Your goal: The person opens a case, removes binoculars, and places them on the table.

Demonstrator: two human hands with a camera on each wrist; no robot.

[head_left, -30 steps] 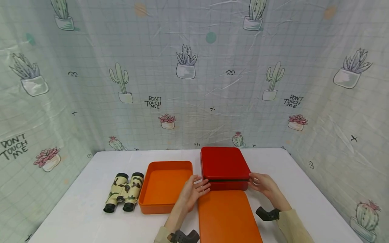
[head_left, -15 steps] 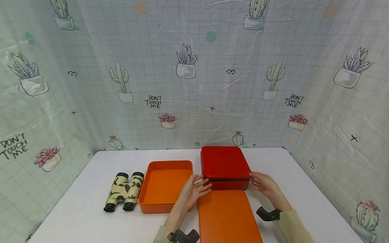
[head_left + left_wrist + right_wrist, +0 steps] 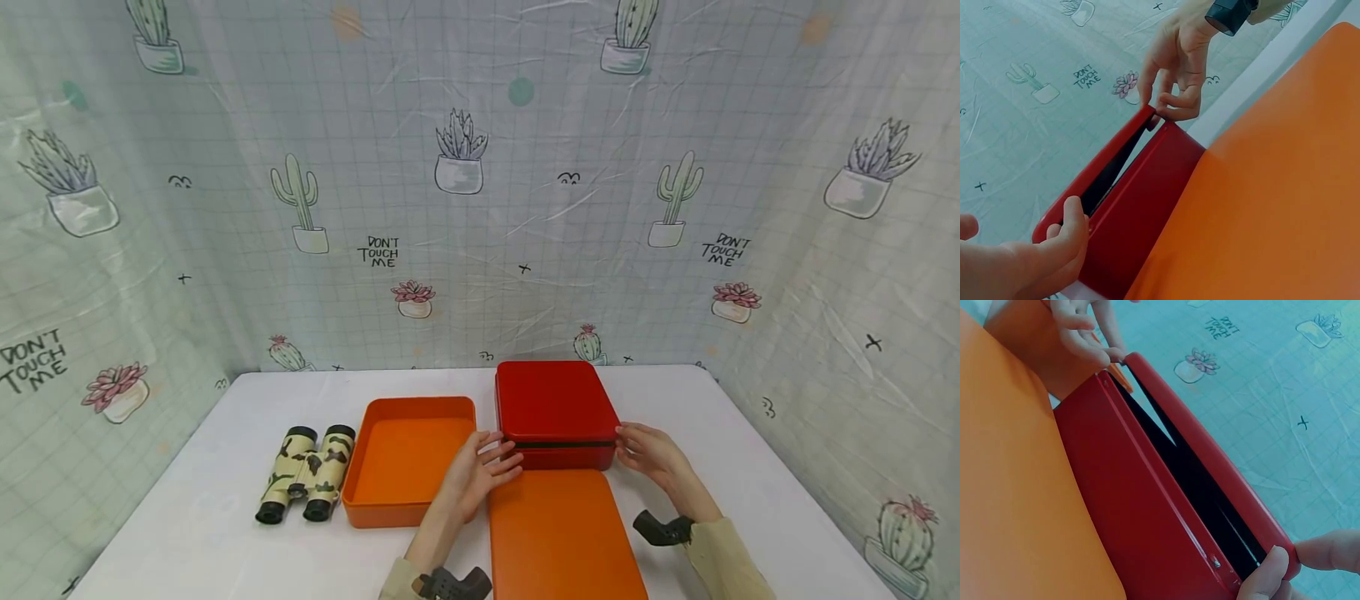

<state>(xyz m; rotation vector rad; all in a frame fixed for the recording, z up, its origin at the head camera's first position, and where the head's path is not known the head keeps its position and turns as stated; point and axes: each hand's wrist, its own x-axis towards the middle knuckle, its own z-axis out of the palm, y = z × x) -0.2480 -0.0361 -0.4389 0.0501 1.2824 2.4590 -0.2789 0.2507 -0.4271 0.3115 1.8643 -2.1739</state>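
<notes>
A red box (image 3: 566, 457) stands at the back right, its red lid (image 3: 555, 402) raised off the near edge with a dark gap beneath. My left hand (image 3: 472, 472) is at the lid's near left corner, where finger and thumb meet the edge in the right wrist view; other fingers spread out loosely. At the near right corner my right hand (image 3: 656, 458) pinches the lid, thumb (image 3: 1267, 574) by the gap and a finger against the outer side. An orange panel (image 3: 566, 533) lies flat against the box's front. The box's inside is dark.
Left of the red box sits an orange tray (image 3: 408, 450) with raised walls. Camouflage-patterned binoculars (image 3: 307, 475) lie beside it. A cactus-print curtain (image 3: 480, 208) hangs around the back and sides of the white table (image 3: 217, 517).
Almost nothing differs. Both hands stay at the lid's near corners, with only a tiny shift of the right hand; the tray, panel and binoculars have not moved.
</notes>
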